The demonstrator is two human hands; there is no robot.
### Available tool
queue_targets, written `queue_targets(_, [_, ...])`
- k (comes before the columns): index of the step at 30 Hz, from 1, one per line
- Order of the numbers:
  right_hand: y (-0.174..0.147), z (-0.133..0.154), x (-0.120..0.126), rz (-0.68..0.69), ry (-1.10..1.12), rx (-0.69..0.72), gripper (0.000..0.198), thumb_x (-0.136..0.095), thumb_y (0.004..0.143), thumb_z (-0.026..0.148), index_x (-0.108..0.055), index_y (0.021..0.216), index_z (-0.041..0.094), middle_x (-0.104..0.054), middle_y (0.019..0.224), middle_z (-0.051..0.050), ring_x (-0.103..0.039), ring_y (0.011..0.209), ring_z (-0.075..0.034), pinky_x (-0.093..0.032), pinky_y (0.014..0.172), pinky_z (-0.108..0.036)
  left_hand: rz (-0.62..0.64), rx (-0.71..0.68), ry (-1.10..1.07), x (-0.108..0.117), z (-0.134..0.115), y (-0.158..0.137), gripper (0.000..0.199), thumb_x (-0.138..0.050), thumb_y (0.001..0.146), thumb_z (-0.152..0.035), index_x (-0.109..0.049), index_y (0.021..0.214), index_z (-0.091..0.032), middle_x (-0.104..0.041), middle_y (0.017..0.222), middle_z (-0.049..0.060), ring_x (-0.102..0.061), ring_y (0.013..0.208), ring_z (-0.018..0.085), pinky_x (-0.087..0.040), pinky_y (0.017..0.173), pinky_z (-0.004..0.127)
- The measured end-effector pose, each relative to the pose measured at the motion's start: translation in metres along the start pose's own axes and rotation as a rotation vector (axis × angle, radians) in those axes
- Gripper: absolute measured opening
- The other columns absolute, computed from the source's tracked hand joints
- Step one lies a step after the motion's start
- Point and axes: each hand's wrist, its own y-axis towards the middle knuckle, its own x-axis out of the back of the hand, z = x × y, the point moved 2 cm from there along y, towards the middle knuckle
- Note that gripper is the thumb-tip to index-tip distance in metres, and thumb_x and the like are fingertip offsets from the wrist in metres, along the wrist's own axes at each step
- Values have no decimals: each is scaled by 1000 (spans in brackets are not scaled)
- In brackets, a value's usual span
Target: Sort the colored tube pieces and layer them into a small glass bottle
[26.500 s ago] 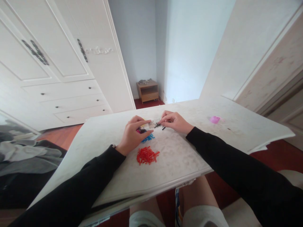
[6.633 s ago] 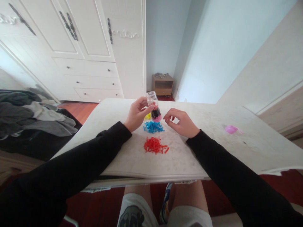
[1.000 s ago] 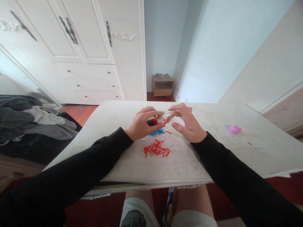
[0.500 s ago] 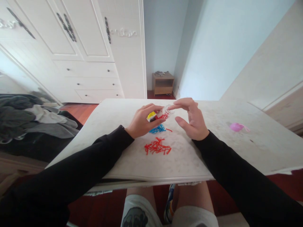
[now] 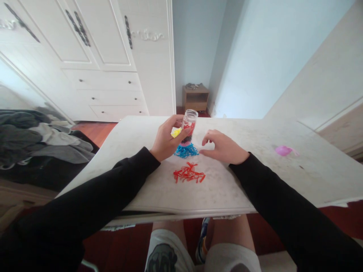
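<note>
My left hand [image 5: 168, 139] is wrapped round a clear jar [image 5: 191, 114] and holds it upright, its mouth uncovered. Red bands and a dark layer show through its wall. Just below the jar lies a heap of blue rubber bands [image 5: 187, 151]. Yellow bands [image 5: 176, 132] peek out between my left hand and the jar. Nearer to me, red rubber bands [image 5: 189, 173] form a loose pile. My right hand [image 5: 222, 146] is low over the tabletop, right of the blue heap, with thumb and forefinger apart and the other fingers curled; nothing shows between them.
The white table [image 5: 141, 177] has its front edge close to my knees. A pink balloon-like thing [image 5: 283, 150] lies on its right side. Clothes [image 5: 48, 139] are heaped at the left. A white wardrobe [image 5: 153, 75] and a small wooden nightstand [image 5: 195, 99] stand beyond the table.
The jar has gone from tilted to upright in my left hand. My right hand has moved away from its mouth, down to the tabletop. A single red band there is no longer visible.
</note>
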Motion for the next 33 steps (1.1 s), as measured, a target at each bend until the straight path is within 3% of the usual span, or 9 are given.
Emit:
queue_targets(5, [-2, -1, -9, 254, -48, -122, 11, -65, 85, 20, -60, 76, 18, -63, 81, -5, -53, 74, -17, -38, 70, -30, -8, -16, 13, -1, 0, 0, 25, -66, 93, -34, -65, 113, -19, -74, 105, 6, -69, 90, 18, -56, 87, 35])
queue_targets(10, [-2, 3, -2, 264, -18, -137, 11, -62, 82, 12, -59, 72, 18, -63, 75, -3, -53, 69, -15, -38, 68, -30, -3, -28, 15, -2, -1, 0, 25, -65, 93, -34, -65, 112, -18, -74, 106, 6, -68, 90, 17, -55, 87, 35])
queue_targets(15, [-2, 23, 1, 309, 332, 45, 7, -63, 84, 14, -63, 77, 18, -65, 80, -1, -57, 72, -14, -45, 70, -28, -5, -47, 14, -2, 0, -1, 25, -65, 93, -33, -64, 113, -18, -74, 107, 6, -68, 91, 17, -55, 88, 34])
queue_targets(19, [-2, 34, -2, 279, 412, 171, 2, -67, 86, 17, -68, 87, 18, -68, 88, -3, -61, 79, -15, -50, 76, -30, -7, -52, 0, -3, 0, -1, 24, -66, 93, -34, -64, 112, -19, -73, 108, 6, -67, 92, 17, -55, 87, 34])
queue_targets(21, [-2, 34, -4, 273, 395, 184, 12, -73, 85, 23, -71, 95, 18, -70, 94, -5, -63, 84, -18, -51, 80, -32, -5, -47, -10, -3, 0, -1, 25, -66, 93, -34, -65, 112, -19, -73, 107, 7, -67, 91, 17, -55, 87, 34])
queue_targets(26, [-4, 33, -12, 408, 335, 217, 47, -89, 72, 37, -73, 111, 18, -68, 121, -11, -63, 113, -28, -48, 104, -43, -1, -27, -20, -4, 2, -2, 26, -67, 93, -36, -65, 113, -19, -73, 106, 7, -67, 91, 18, -55, 87, 35])
queue_targets(29, [-4, 36, -14, 437, 360, 214, 33, -86, 75, 32, -74, 103, 18, -68, 116, -10, -64, 107, -25, -50, 100, -40, -2, -31, -24, -4, 2, -2, 27, -68, 93, -36, -65, 113, -19, -72, 105, 7, -67, 90, 18, -54, 87, 35])
queue_targets(33, [-3, 39, -15, 469, 389, 213, 10, -76, 80, 19, -73, 90, 17, -69, 94, -5, -62, 83, -17, -50, 80, -32, 8, -22, -29, -5, 1, -2, 27, -68, 92, -36, -65, 112, -19, -73, 105, 6, -67, 91, 17, -54, 87, 34])
